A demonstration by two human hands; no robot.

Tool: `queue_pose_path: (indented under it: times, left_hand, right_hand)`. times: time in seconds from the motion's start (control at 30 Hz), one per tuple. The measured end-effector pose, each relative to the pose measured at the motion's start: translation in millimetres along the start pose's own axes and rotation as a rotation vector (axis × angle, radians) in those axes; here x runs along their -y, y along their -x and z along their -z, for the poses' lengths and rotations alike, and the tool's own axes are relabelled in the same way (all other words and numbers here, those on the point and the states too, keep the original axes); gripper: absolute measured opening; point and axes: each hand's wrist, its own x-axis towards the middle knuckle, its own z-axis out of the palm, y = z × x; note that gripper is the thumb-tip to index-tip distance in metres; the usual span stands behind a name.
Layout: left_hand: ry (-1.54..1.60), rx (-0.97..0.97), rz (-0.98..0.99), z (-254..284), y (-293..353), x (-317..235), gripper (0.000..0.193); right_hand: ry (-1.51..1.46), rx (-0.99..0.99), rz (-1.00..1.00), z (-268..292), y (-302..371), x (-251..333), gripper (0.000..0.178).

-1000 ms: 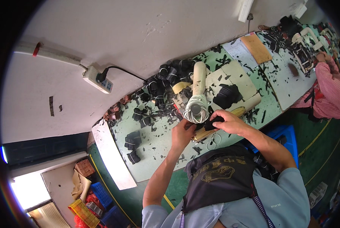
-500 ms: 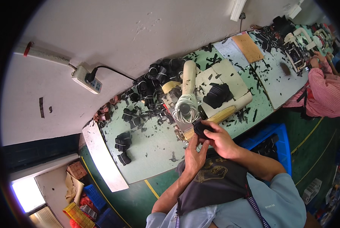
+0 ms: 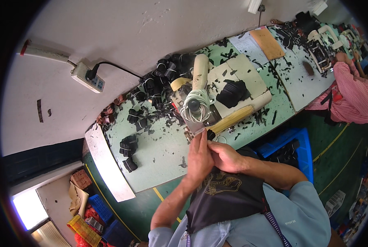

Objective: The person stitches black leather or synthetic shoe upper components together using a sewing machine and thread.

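My left hand (image 3: 199,159) and my right hand (image 3: 228,157) are pressed together in front of the sewing machine. Between them is a small stack of black cut pieces (image 3: 210,134); only its far end shows past the fingertips, and the palms hide the rest. The left fingers lie straight and close together along one side, while the right hand is folded against the other. A thin pale loop (image 3: 221,139), like a rubber band, shows beside the stack; I cannot tell whether a finger holds it. On the machine bed (image 3: 258,86) lies a loose pile of black pieces (image 3: 233,93).
White cord is coiled on the machine arm (image 3: 200,72). Tied black bundles (image 3: 129,145) sit on the green table (image 3: 163,164), with scraps scattered around. A blue crate (image 3: 305,152) stands below, right. Another person in a pink checked top (image 3: 352,94) works at the far right.
My hands have come together flat around the black stack, and the left fingers have straightened. The pale loop now shows beside it. The view has shifted slightly.
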Motion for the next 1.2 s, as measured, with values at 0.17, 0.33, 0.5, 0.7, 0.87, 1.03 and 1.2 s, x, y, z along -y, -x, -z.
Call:
queue_pose_path:
  times: [0.17, 0.33, 0.5, 0.7, 0.87, 1.03, 1.2]
  left_hand:
    - [0.55, 0.38, 0.268, 30, -24, 52, 0.041]
    - [0.561, 0.512, 0.497, 44, -48, 74, 0.033]
    - [0.431, 0.502, 0.568, 40, -59, 80, 0.033]
    - [0.231, 0.437, 0.471, 24, -78, 62, 0.033]
    - [0.605, 0.435, 0.429, 32, -55, 72, 0.03]
    - [0.543, 0.401, 0.468, 34, -48, 74, 0.029]
    - [0.366, 0.365, 0.601, 32, -53, 65, 0.034]
  right_hand:
    - [0.63, -0.033, -0.246, 7, 9, 34, 0.031]
    - [1.72, -0.27, 0.528, 12, -6, 76, 0.019]
    - [1.793, -0.295, 0.649, 11, -11, 82, 0.02]
    - [1.935, -0.387, 0.875, -3, -18, 82, 0.016]
    - [1.838, -0.343, 0.774, 11, -23, 87, 0.013]
    - [1.768, -0.315, 0.638, 10, -15, 95, 0.009]
    - [1.759, -0.24, 0.65, 8, -15, 92, 0.009]
